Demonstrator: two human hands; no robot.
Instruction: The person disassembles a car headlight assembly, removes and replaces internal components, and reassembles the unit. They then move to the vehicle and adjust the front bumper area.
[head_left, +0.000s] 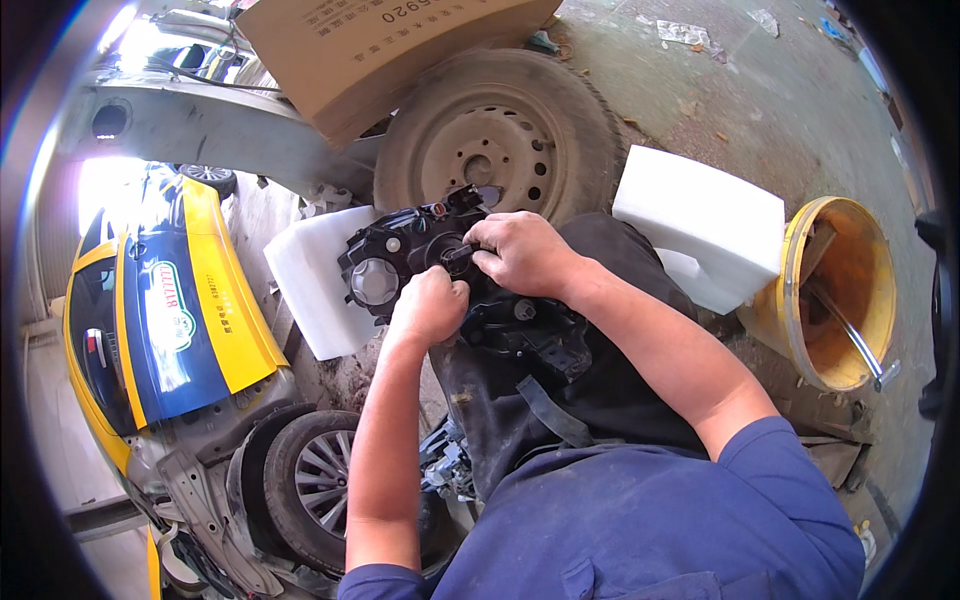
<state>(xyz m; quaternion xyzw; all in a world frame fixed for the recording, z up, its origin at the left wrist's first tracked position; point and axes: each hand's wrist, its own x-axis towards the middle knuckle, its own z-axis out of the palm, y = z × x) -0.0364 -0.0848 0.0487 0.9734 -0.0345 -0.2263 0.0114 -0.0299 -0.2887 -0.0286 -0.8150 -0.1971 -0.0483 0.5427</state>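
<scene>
A black car headlamp assembly (401, 240), its back with round housings turned up, lies across my lap. My left hand (431, 306) is curled at the lower rim of its middle round opening, fingertips against the housing; what they pinch is hidden. My right hand (521, 251) comes in from the right and pinches a small black plug-like part (460, 256) between thumb and fingers at that same opening. A grey round cap (373, 281) sits on the headlamp's left end. Lower right, another part of the black housing (551, 341) rests on my dark trousers.
A wheel with a dusty tire (487, 142) lies ahead, beside a cardboard box (397, 52) bearing writing. White foam blocks (319, 281) (697, 225) flank my legs. A yellow bucket (799, 292) holding a metal tool stands right. A partly dismantled blue-and-yellow car (169, 300) is left.
</scene>
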